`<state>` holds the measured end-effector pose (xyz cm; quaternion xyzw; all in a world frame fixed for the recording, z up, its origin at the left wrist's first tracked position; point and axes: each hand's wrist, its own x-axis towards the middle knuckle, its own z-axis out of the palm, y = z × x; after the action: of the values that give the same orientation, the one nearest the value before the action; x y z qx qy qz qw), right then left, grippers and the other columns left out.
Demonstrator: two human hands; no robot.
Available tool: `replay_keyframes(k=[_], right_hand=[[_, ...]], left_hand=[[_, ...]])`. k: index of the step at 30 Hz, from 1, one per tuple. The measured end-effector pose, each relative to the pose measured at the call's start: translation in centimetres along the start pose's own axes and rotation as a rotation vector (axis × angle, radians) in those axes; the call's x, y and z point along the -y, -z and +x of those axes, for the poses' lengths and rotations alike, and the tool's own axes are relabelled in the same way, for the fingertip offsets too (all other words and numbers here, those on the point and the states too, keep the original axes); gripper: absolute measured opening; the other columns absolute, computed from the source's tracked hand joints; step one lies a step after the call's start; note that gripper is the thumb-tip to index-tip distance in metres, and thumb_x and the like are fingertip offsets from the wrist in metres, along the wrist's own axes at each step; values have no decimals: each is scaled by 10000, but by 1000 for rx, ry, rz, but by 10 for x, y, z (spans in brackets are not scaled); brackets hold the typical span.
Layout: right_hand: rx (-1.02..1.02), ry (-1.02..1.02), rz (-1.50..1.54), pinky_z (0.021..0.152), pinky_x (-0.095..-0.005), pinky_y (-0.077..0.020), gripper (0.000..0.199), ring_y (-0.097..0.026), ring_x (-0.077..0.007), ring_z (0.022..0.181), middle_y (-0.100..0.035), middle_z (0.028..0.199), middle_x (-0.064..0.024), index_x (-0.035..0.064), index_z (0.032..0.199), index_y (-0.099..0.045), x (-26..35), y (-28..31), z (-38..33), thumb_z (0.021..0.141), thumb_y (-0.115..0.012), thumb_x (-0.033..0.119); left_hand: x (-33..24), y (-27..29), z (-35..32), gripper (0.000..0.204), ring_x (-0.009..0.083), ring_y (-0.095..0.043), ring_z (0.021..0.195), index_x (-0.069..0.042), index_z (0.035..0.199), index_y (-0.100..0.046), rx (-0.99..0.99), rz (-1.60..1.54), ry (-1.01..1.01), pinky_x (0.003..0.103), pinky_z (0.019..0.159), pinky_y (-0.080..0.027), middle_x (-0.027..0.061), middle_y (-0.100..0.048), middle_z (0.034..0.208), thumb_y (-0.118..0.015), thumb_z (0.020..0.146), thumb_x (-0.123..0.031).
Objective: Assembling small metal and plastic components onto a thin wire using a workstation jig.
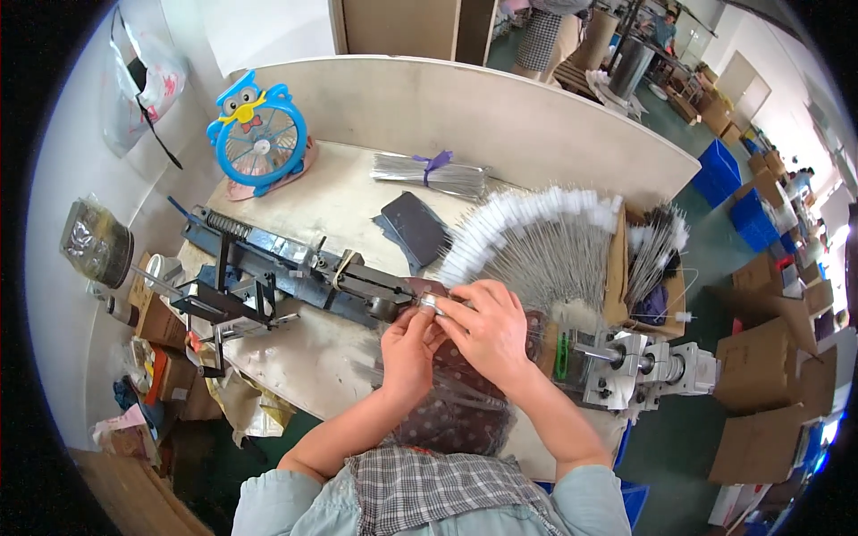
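Note:
My left hand [408,350] and my right hand [492,329] meet over the middle of the bench. Between their fingertips they pinch a small silvery piece [430,301], whose exact kind I cannot make out. It sits right at the end of a long metal bench machine [366,279], beside a round steel part [383,309]. Whether the piece touches the machine is hidden by my fingers. Under my hands lies a dark dotted cloth [456,420]. Just beyond my right hand, many thin wire brushes with white bristle tips [527,223] are fanned out.
A blue fan [261,147] stands at the back left, near a tied bundle of wires [429,171] and dark flat sheets [416,228]. At right are a cardboard box of brushes [657,259] and a motorised spindle [648,366]. A crank-handled frame [223,304] is at left.

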<state>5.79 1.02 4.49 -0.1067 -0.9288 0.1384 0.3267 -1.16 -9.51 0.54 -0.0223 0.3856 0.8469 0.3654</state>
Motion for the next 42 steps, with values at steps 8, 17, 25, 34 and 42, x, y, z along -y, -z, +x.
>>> replay_keyframes(k=[8, 17, 25, 34, 42], right_hand=[[50, -6, 5, 758, -361, -440, 237, -541, -210, 942, -601, 938, 5, 153, 916, -685, -6, 9, -6, 683, -721, 175], [59, 12, 41, 765, -355, -455, 274, -561, -225, 913, -619, 936, -21, 135, 933, -699, -6, 2, -3, 662, -733, 159], [-16, -21, 51, 749, -351, -448, 273, -567, -230, 903, -628, 930, -23, 88, 911, -687, 6, -6, 2, 658, -743, 175], [17, 7, -11, 767, -354, -436, 253, -542, -194, 955, -609, 969, 10, 160, 943, -689, 5, -7, -1, 696, -717, 210], [-10, 0, 10, 754, -347, -440, 262, -567, -223, 911, -624, 946, -12, 116, 909, -692, 3, 1, 0, 664, -742, 192]], left_hand=[[0, -3, -3, 127, 159, -615, 862, 2, 982, -547, 28, 31, -8, 295, 782, -494, 81, -614, 954, -558, 872, -60], [-2, -5, -5, 139, 151, -613, 858, -17, 983, -556, 1, -39, 22, 296, 777, -491, 59, -615, 946, -528, 893, -118], [1, 3, -2, 138, 145, -604, 836, -50, 929, -563, -33, -106, 30, 315, 772, -491, 32, -615, 899, -507, 899, -173], [6, 6, -2, 133, 151, -599, 862, -58, 949, -548, -41, -137, 22, 319, 791, -484, 50, -608, 908, -481, 908, -165], [2, -4, -5, 91, 147, -610, 854, -46, 930, -573, -31, -113, 17, 316, 768, -498, 38, -617, 928, -528, 888, -112]])
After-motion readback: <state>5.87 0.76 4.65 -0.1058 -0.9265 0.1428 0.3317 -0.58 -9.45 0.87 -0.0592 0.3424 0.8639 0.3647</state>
